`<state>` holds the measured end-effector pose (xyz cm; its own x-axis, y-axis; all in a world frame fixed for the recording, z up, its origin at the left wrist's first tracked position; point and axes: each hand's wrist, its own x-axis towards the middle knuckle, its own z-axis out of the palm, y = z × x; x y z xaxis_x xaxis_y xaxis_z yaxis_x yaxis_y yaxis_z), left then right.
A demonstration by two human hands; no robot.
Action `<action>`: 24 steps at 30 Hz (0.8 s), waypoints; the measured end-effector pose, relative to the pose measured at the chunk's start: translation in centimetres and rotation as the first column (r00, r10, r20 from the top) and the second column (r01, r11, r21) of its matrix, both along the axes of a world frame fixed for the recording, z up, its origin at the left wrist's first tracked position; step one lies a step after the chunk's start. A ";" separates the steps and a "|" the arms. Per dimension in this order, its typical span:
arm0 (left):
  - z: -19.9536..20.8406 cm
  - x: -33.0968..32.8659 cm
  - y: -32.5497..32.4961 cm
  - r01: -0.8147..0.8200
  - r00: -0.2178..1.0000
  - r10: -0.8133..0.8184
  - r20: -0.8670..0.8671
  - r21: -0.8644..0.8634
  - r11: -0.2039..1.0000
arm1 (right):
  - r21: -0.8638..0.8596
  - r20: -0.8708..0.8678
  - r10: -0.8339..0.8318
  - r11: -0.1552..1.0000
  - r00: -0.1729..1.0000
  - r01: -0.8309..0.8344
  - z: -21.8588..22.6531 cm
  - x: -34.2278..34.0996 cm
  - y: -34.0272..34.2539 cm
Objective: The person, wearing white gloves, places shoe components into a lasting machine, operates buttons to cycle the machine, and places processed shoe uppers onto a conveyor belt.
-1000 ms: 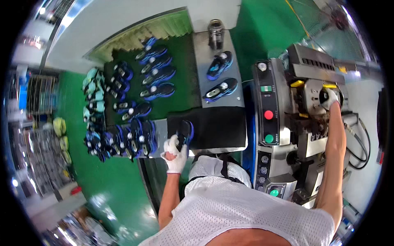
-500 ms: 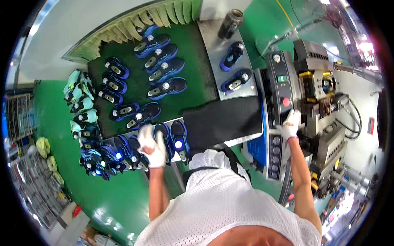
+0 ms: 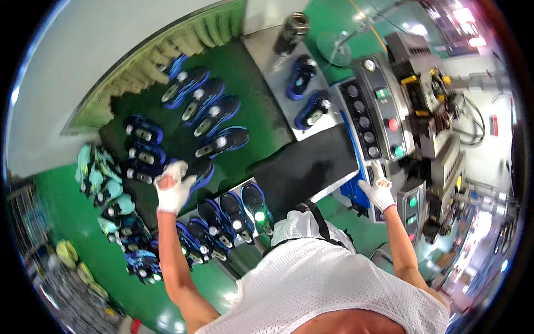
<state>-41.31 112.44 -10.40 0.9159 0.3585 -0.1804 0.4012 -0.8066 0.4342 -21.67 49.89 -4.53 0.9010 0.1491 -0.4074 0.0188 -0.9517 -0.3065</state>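
My left hand, in a white glove, is over the dark green surface, its thumb apart from its fingers. It covers part of the shoes there; a black-and-blue sports shoe shows beside the thumb. Whether it touches a shoe is hidden. To the right, my gloved right hand is open, fingers spread, at the control panel with its dials and buttons. Several more shoes lie on the green surface, including one just beyond my left hand. A row of shoes stands along the near edge.
A black mat covers the near ledge. Two shoes and a dark metal canister stand on the metal shelf beyond. Strip curtains hang at the back. Turquoise shoes are stacked at left; machinery stands at right.
My left hand has moved left and farther out, from the near shoe row to over the green surface. My right hand has shifted toward me, away from the red button. The view has turned.
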 end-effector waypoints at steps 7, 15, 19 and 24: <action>11.5 4.1 -13.5 -0.030 0.918 0.345 0.195 -0.834 0.550 | 0.516 -0.290 0.086 0.853 0.953 0.080 6.6 -3.0 8.8; 16.5 16.4 -40.7 0.410 0.912 0.041 0.408 -0.912 -0.033 | 0.754 -0.651 -0.096 0.034 0.753 0.656 5.7 -9.3 3.6; 19.6 18.8 -52.1 0.295 0.910 -0.136 0.391 -0.842 -0.451 | 0.644 -0.679 -0.021 -0.497 0.733 0.582 9.4 -14.0 -5.6; 23.0 20.2 -68.1 0.363 0.688 -0.498 0.528 -0.844 -0.394 | 0.752 -0.564 -0.458 -0.628 0.688 0.199 14.5 -16.4 -15.6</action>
